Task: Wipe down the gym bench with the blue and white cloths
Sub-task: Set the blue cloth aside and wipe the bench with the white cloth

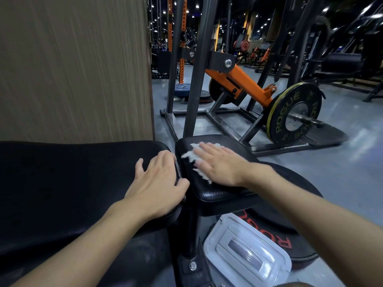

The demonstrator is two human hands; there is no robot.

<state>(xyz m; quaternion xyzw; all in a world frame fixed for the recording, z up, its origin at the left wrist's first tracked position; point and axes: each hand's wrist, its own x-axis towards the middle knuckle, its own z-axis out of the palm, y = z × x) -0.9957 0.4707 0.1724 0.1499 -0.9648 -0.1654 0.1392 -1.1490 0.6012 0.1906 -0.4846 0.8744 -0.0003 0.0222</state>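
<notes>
The gym bench has a long black pad [72, 183] on the left and a smaller black seat pad [215, 193] to its right. My right hand [219, 164] lies flat, fingers straight, pressing a fluffy white cloth [191, 155] onto the seat pad. Only the cloth's left and near fringes show beyond the palm. My left hand [159, 183] rests on the right end of the long pad, fingers curling over its edge at the gap between the pads. No blue cloth is in view.
A clear plastic container [246, 251] lies on the floor below the seat pad, beside a black weight plate [290, 220]. A wood-grain wall panel [72, 65] stands behind the bench. An orange and black plate-loaded machine [244, 83] with a Rogue plate [294, 114] stands ahead.
</notes>
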